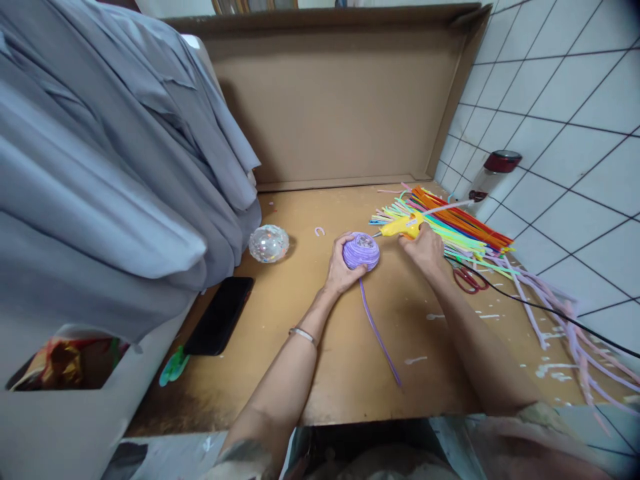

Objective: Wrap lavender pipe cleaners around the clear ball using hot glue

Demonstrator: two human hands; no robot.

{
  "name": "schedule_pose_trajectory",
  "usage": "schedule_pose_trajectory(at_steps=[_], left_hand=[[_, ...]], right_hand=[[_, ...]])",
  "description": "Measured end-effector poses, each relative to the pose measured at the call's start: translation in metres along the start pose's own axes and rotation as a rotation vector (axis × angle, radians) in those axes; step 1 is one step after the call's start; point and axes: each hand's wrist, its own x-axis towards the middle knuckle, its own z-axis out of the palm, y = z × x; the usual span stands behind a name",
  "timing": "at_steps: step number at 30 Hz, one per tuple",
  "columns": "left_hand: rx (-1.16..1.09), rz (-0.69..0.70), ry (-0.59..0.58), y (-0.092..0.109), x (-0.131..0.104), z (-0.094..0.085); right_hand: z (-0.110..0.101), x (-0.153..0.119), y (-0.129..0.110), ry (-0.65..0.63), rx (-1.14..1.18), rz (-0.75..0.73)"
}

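Note:
My left hand [343, 268] is wrapped round the left side of a purple wound ball [360, 253], its thumb at the bottom and its fingers at the top. A loose purple strand [376, 328] trails from the ball down over the table. In my right hand [426, 248] is a yellow glue gun [403, 225] with a whitish stick in its back end. The gun's nozzle points left, close to the upper right side of the ball; whether it touches cannot be told.
A clear faceted ball [269, 243] and a black phone [219, 316] lie on the table [300, 293] at left, beside grey cloth [150, 133]. At right are colourful pipe cleaners [460, 227], red scissors [470, 280], a black cord and a red-lidded jar [493, 175] by the tiles.

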Motion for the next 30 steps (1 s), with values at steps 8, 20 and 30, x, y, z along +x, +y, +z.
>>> schedule_pose_trajectory(at_steps=[8, 20, 30], left_hand=[[0.008, 0.018, 0.004, 0.002, -0.001, 0.002], [0.169, 0.162, -0.006, 0.004, -0.001, 0.009], [0.180, 0.183, -0.016, 0.006, -0.001, 0.007]], right_hand=[[0.005, -0.025, 0.044, -0.176, -0.242, 0.085], [-0.029, -0.035, -0.007, -0.152, 0.026, -0.539], [-0.022, -0.015, -0.055, -0.227, -0.022, -0.615]])
